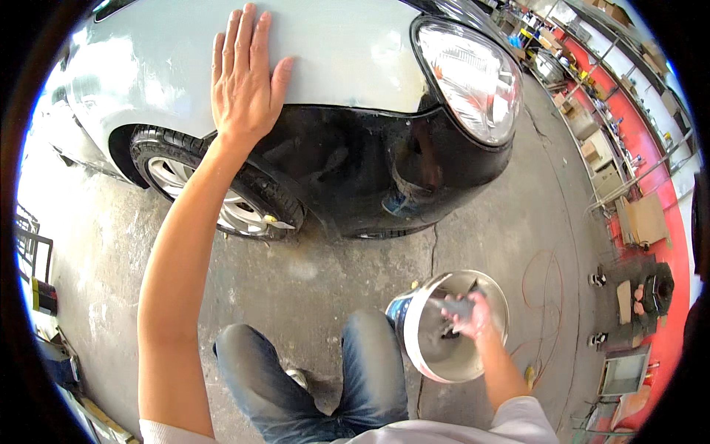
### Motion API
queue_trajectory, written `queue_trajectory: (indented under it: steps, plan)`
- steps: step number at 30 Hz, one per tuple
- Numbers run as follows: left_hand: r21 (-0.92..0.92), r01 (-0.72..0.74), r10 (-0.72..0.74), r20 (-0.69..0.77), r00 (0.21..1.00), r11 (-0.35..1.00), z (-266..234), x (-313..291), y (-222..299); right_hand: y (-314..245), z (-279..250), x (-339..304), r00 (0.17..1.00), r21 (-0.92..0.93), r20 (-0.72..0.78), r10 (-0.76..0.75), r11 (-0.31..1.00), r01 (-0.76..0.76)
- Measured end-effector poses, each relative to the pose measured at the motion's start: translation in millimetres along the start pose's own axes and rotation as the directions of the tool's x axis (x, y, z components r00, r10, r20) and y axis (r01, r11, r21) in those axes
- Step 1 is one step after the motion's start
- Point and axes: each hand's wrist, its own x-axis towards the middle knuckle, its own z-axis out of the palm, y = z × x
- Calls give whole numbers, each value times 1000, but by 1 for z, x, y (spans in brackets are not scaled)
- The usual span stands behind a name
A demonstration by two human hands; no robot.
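My left hand (245,83) lies flat on the pale grey front fender (333,66) of a car, fingers stretched out and the thumb apart. Down at the right, my right hand (477,320) is closed around a dark grey block (457,305), slightly smeared by motion. It is over the mouth of a white bucket (424,355) on the floor. Greyish liquid seems to be inside the bucket, with dark pieces below the hand that I cannot make out. The clear headlight (470,78) and glossy black bumper (347,163) adjoin the fender.
The front wheel (170,166) stands below the fender. My jeans-clad knees (373,355) are beside the bucket. A thin orange hose (526,296) curls over the concrete floor. Loaded shelves (592,133) line the red wall, near what looks like a seated person (637,302).
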Motion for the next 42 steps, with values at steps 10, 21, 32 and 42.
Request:
queue_trajectory:
  steps: [10, 21, 32, 42]
  plan:
    - [-70, -30, 35, 72, 997, 997, -7, -26, 4, -80, 454, -100, 653, -305, 652, -386, 655, 692]
    - [6, -330, 288, 478, 830, 944, -49, -52, -53, -129, 365, -59, 624, -776, 334, -706, 170, 608]
    - [-159, -365, 398, 394, 829, 917, -22, 34, 13, -75, 443, -58, 58, -301, 953, -296, -930, 209]
    - [-66, -203, 213, 333, 919, 977, -42, -10, -46, -40, 495, -16, -41, 213, 976, 212, -977, 21]
